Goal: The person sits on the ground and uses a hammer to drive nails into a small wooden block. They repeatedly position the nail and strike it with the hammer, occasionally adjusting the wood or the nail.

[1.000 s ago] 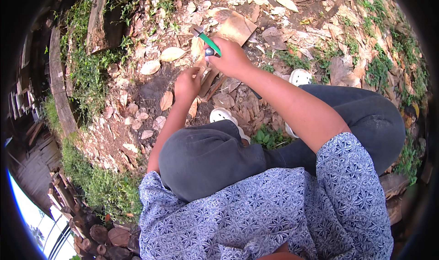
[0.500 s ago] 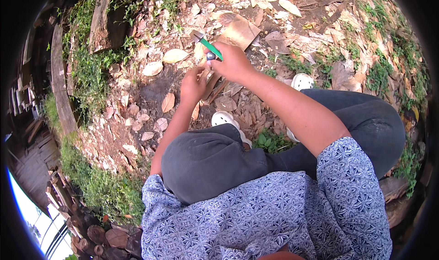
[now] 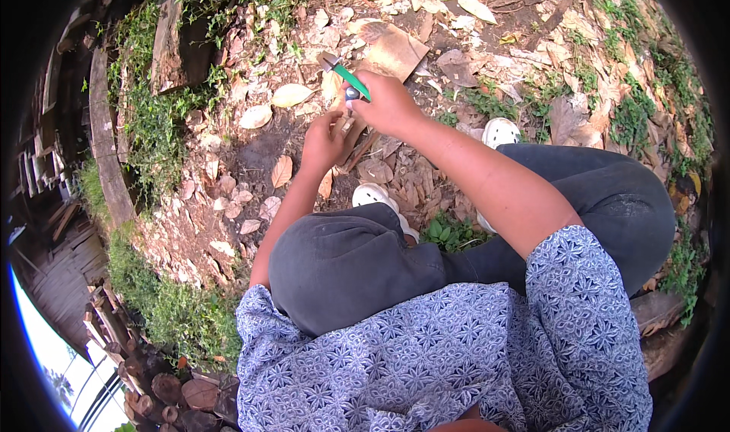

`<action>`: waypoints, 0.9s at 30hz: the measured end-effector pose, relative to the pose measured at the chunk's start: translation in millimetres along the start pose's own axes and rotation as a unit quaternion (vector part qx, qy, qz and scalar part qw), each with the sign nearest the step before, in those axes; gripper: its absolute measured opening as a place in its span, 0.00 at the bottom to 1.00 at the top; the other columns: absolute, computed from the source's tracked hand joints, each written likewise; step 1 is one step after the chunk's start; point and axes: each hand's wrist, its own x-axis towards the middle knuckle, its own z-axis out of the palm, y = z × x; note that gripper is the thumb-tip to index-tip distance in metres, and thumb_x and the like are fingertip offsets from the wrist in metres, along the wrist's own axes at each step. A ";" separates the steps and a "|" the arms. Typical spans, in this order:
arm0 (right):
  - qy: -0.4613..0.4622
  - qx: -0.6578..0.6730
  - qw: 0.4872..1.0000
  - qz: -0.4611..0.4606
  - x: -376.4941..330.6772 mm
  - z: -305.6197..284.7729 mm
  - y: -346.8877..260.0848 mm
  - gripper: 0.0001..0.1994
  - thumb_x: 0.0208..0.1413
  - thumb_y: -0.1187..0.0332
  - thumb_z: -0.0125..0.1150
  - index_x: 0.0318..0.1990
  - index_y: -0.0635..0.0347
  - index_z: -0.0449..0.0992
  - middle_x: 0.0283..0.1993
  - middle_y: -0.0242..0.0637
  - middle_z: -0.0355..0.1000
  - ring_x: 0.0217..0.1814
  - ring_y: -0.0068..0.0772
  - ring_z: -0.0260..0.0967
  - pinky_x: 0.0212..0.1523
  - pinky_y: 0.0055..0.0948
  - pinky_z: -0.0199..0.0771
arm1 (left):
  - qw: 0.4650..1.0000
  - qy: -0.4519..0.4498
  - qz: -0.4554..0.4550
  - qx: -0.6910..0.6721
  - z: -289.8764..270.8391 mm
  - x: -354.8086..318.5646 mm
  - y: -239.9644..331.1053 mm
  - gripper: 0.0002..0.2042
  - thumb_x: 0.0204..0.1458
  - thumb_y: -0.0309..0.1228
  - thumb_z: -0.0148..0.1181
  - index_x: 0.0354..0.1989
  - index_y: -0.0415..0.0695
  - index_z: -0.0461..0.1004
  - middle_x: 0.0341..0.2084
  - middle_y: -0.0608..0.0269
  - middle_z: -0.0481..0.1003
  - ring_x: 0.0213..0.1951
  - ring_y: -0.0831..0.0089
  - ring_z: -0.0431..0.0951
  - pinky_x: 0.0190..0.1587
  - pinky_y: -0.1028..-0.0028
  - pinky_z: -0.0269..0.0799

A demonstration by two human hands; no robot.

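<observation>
My right hand is closed around a green-handled tool, whose short, flat metal end points away to the upper left. Beside its fingers shows a small dark, rounded piece that I cannot make out clearly. Just nearer to me, my left hand pinches a small pale piece of wood, its fingertips close below the right hand. The hands partly hide where the tool and the wood meet. Under and beyond them lies a flat brown wooden board.
Dry leaves cover the dirt around my white clogs. A weathered timber post and a long plank stand at the left among green weeds. Stacked logs lie at the lower left.
Both hands keep almost the same pose and place, with the tool still in the right one. The view has shifted very slightly.
</observation>
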 end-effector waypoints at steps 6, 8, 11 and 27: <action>-0.002 0.009 1.000 -0.015 -1.4 3.9 -0.2 0.13 0.53 0.70 0.66 0.46 0.59 0.78 0.38 0.41 0.80 0.41 0.40 0.80 0.45 0.36 0.76 | 1.000 0.018 0.008 -0.005 1.6 -0.7 -3.7 0.20 0.52 0.21 0.59 0.56 0.39 0.74 0.47 0.48 0.78 0.47 0.57 0.82 0.47 0.63 0.77; 0.000 0.022 1.000 -0.017 -3.0 3.4 0.2 0.13 0.52 0.70 0.66 0.46 0.59 0.78 0.38 0.41 0.80 0.41 0.40 0.80 0.45 0.36 0.76 | 1.000 0.021 0.014 -0.004 3.0 -0.1 -4.2 0.20 0.52 0.21 0.59 0.55 0.39 0.74 0.47 0.48 0.79 0.46 0.57 0.82 0.47 0.63 0.77; -0.004 0.037 0.999 -0.016 -4.1 2.9 -2.1 0.13 0.52 0.70 0.65 0.46 0.59 0.78 0.37 0.41 0.80 0.40 0.40 0.80 0.44 0.36 0.76 | 1.000 0.025 0.015 0.006 4.0 -2.0 -6.3 0.20 0.52 0.21 0.59 0.55 0.40 0.74 0.47 0.48 0.79 0.46 0.56 0.82 0.47 0.63 0.77; 0.021 0.009 0.998 -0.055 -6.3 6.2 6.0 0.10 0.54 0.69 0.64 0.42 0.62 0.74 0.32 0.52 0.77 0.37 0.56 0.77 0.38 0.47 0.74 | 0.997 0.005 0.025 -0.074 -8.1 -26.6 8.1 0.33 0.49 0.28 0.68 0.65 0.41 0.64 0.59 0.47 0.68 0.58 0.52 0.71 0.57 0.60 0.72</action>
